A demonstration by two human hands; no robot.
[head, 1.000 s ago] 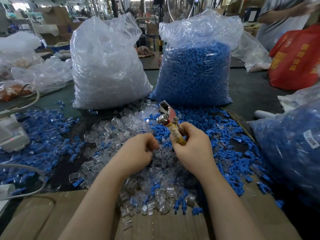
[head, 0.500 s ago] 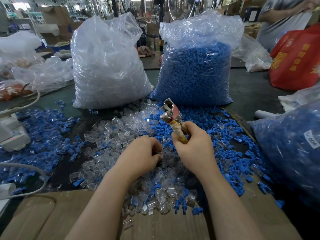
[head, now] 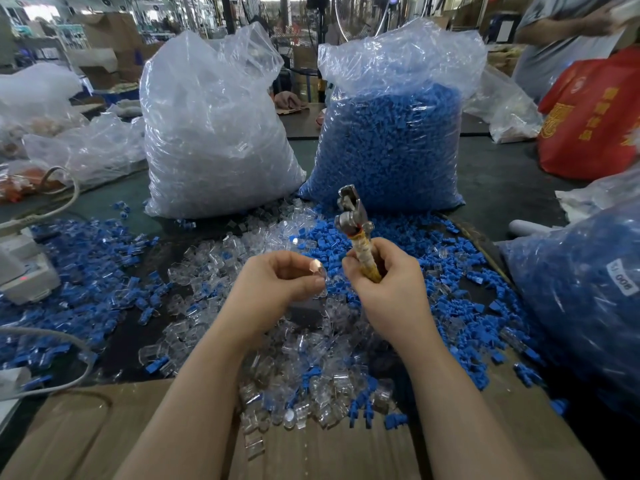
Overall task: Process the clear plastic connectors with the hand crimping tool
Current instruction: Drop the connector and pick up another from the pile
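My right hand (head: 388, 289) grips the taped yellow handles of the hand crimping tool (head: 353, 220), whose metal jaws point up and away from me. My left hand (head: 277, 282) pinches one clear plastic connector (head: 318, 268) between thumb and fingertips, just left of the tool's handle and apart from the jaws. Below both hands a loose pile of clear connectors (head: 304, 358) mixed with blue caps covers the table.
A big bag of clear connectors (head: 214, 133) and a big bag of blue caps (head: 391, 140) stand behind the pile. Another bag of blue caps (head: 581, 289) is at right. Loose blue caps (head: 79, 271), a white device (head: 24, 271) and cables lie left. Cardboard (head: 104, 427) lines the near edge.
My left hand dipped into the pile, then rose with a clear connector pinched in its fingertips. The tool in my right hand tilted more upright.
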